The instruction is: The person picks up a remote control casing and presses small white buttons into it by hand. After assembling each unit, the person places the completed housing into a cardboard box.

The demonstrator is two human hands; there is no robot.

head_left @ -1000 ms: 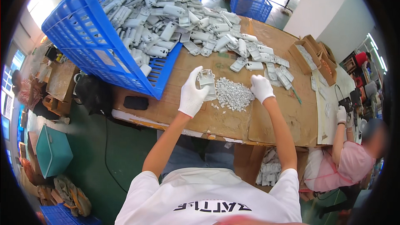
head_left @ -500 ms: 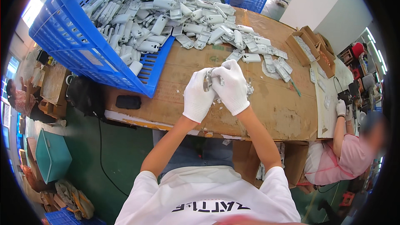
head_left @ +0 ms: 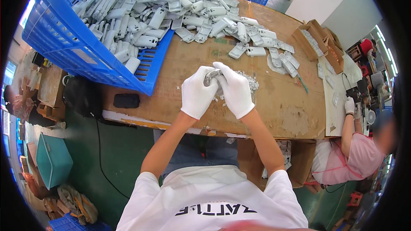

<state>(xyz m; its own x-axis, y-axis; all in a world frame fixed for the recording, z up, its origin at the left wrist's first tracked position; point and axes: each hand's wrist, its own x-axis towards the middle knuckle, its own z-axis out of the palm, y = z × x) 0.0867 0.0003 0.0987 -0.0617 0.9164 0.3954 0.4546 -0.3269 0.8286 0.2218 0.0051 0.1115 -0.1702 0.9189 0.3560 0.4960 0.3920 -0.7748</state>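
Note:
Both my hands wear white knit gloves and meet above the cardboard-covered table [head_left: 274, 102]. My left hand [head_left: 198, 93] is closed around a pale grey plastic casing [head_left: 212, 74], and my right hand [head_left: 234, 92] is closed on its other side. The gloves hide most of the casing. Just beyond my right hand lies a heap of small white plastic bits [head_left: 252, 84], with a few more scattered beneath my hands. A big pile of similar white casings [head_left: 147, 17] spills from a tipped blue crate [head_left: 81, 55] at the far left.
A dark case [head_left: 126, 101] lies near the table's left front edge. At the right stand cardboard boxes of small parts [head_left: 312, 42], with a green stick [head_left: 304, 86] nearer. Another gloved person [head_left: 351, 154] works at the right. An open carton [head_left: 295, 162] stands below the table edge.
My view has shifted slightly. My hands have turned about the casing and cover more of it; the right fingers now point up along its far side.

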